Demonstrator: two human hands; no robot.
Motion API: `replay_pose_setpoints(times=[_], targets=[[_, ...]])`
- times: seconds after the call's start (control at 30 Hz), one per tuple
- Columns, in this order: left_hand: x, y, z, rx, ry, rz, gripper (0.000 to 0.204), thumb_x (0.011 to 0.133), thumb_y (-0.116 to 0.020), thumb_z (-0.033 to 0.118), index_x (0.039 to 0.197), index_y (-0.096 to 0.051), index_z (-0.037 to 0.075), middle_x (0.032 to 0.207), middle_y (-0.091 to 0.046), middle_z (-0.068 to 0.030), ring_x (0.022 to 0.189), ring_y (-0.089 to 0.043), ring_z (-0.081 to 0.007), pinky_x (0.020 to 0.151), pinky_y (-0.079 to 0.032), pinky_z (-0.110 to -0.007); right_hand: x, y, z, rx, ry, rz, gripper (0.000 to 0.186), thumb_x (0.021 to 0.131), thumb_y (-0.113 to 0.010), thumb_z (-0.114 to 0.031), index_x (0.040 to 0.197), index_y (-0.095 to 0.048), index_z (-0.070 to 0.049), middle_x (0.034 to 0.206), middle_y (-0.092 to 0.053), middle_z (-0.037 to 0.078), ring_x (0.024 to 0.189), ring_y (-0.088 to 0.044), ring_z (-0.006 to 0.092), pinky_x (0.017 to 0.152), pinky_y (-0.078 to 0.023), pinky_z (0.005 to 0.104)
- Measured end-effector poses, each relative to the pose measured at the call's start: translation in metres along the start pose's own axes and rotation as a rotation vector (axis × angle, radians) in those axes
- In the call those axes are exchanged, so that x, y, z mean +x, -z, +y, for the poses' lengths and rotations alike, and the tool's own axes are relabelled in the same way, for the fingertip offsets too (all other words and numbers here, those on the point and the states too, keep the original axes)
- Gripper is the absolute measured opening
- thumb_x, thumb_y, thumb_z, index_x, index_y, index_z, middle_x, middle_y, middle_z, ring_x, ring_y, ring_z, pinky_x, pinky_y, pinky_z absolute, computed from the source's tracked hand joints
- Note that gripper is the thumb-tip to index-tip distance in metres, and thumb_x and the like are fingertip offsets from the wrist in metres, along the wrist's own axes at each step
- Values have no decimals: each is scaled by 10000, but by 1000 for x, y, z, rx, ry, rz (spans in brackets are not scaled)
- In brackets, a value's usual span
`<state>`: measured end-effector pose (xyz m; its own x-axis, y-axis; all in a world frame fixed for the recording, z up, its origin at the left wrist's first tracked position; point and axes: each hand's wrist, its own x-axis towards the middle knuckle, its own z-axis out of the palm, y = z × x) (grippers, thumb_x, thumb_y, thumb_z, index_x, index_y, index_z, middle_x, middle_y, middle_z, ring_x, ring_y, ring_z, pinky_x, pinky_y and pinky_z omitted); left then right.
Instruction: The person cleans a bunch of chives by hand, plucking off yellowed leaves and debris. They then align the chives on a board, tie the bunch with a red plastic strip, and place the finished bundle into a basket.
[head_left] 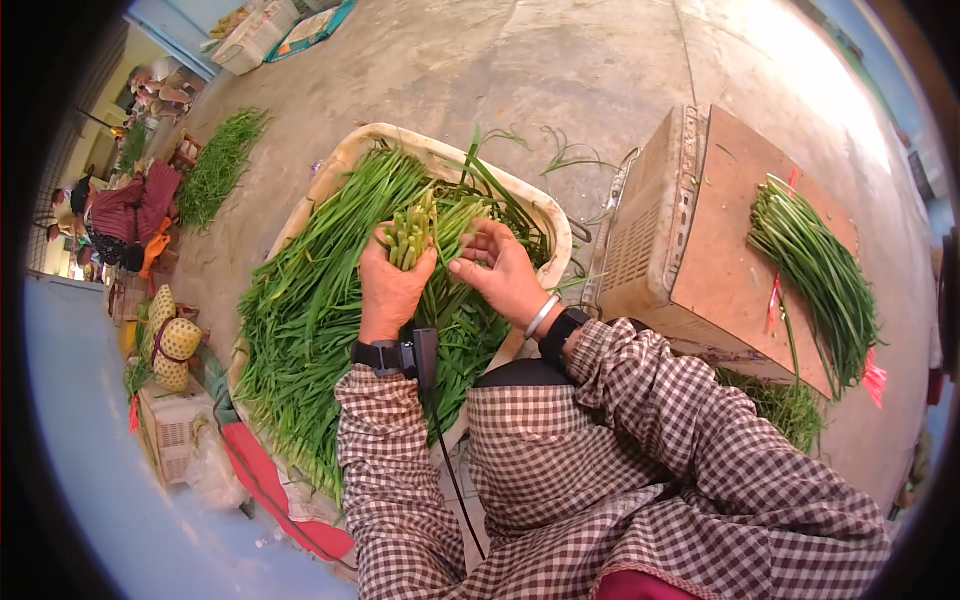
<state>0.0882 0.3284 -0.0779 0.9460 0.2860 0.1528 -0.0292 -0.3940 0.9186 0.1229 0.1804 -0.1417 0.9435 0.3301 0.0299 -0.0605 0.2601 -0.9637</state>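
Note:
My left hand [388, 285] is closed around a bunch of garlic chives [408, 232], their pale cut ends pointing up. Beside it, my right hand [503, 277] has its fingers loosely curled and its thumb apart, with the fingertips close to more pale stalks [455, 222]. I cannot tell whether they touch those stalks. Both hands are over a large off-white tub [375, 132] heaped with loose long green chives [300, 300].
To the right, an upturned plastic crate [640, 215] bears a brown board [740, 200] with a tied chive bundle [815, 270]. Stray leaves [575, 160] lie on the concrete floor. At the far left are another green pile [222, 160] and a person in a dark red top [140, 205].

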Motion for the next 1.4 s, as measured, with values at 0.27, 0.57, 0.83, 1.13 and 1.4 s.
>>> replay_pose_setpoints(times=[0.27, 0.57, 0.83, 1.13, 1.4], targets=[[0, -16, -16, 75, -40, -29, 320, 724, -719, 63, 990, -548, 18, 854, -635, -91, 737, -612, -194, 672, -504, -324, -1, -9, -3, -184, 212, -135, 845, 780, -759, -349, 1379, -303, 34, 1269, -501, 122, 1184, -479, 228, 995, -416, 360], [-15, -27, -9, 289, -256, -213, 507, 693, -637, 50, 1176, -500, -16, 1229, -468, -204, 1167, -473, -349, 984, -392, -402, 0, -8, -3, 289, 20, -160, 727, 767, -781, -215, 1345, -395, 0, 1224, -539, 81, 1104, -526, 162, 949, -437, 312], [-5, 3, -14, -385, 323, 22, 306, 848, -565, 60, 1139, -539, -34, 1192, -529, -108, 1067, -556, -196, 892, -483, -337, -3, 1, 3, 311, -6, -69, 210, 868, -622, -23, 1076, -604, -5, 970, -665, 35, 896, -597, 103, 805, -481, 246], [60, -11, -34, 334, 21, -708, 627, 760, -729, 324, 1246, -537, -22, 1271, -552, -184, 1177, -522, -276, 984, -414, -364, -11, 6, -12, 143, 185, -471, 156, 875, -613, -36, 1029, -585, -35, 981, -632, 34, 901, -575, 154, 845, -463, 312], [62, -22, -29, 412, 95, -869, 813, 664, -791, 430, 1272, -509, -31, 1195, -593, -204, 1086, -581, -284, 930, -448, -367, -13, 11, -21, 16, 325, -562, 242, 772, -674, -23, 999, -599, -60, 989, -577, 105, 946, -573, 297, 842, -459, 408]])
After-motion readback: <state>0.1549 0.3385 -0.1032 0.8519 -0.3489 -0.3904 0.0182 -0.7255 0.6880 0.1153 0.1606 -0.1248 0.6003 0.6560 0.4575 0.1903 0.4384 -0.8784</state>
